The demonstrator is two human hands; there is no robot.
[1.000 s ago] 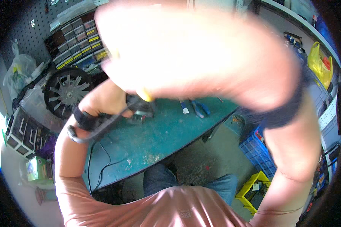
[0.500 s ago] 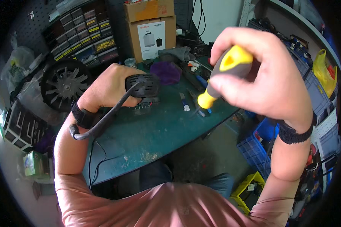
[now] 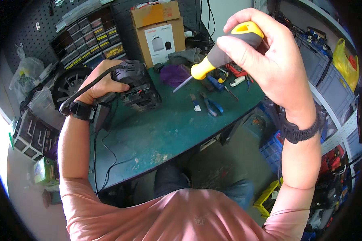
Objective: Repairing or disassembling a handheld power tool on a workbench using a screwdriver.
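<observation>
My left hand (image 3: 106,82) grips a black corded power tool (image 3: 138,86) with vent slots, tilted over the left side of the green workbench. Its thick cable (image 3: 84,90) runs back along my wrist. Which kind of power tool it is, I cannot make out. Raised high on the right, my right hand (image 3: 275,60) is closed round the yellow and dark grey handle of a screwdriver (image 3: 205,67). The shaft points down and left, its tip apart from the power tool. Below it on the bench lie blue-handled pliers (image 3: 211,106) and a small blue-and-white tool (image 3: 195,103).
The green workbench (image 3: 177,132) carries a purple cloth (image 3: 175,75), cardboard boxes (image 3: 159,34) and more hand tools at the back. A drawer cabinet (image 3: 90,36) and a black spoked wheel (image 3: 70,86) stand left. Blue crates (image 3: 271,150) and shelving (image 3: 338,136) are right.
My left hand has moved left and turned the power tool, so its underside shows more. The screwdriver has risen and swung left, and its shaft now shows clearly.
</observation>
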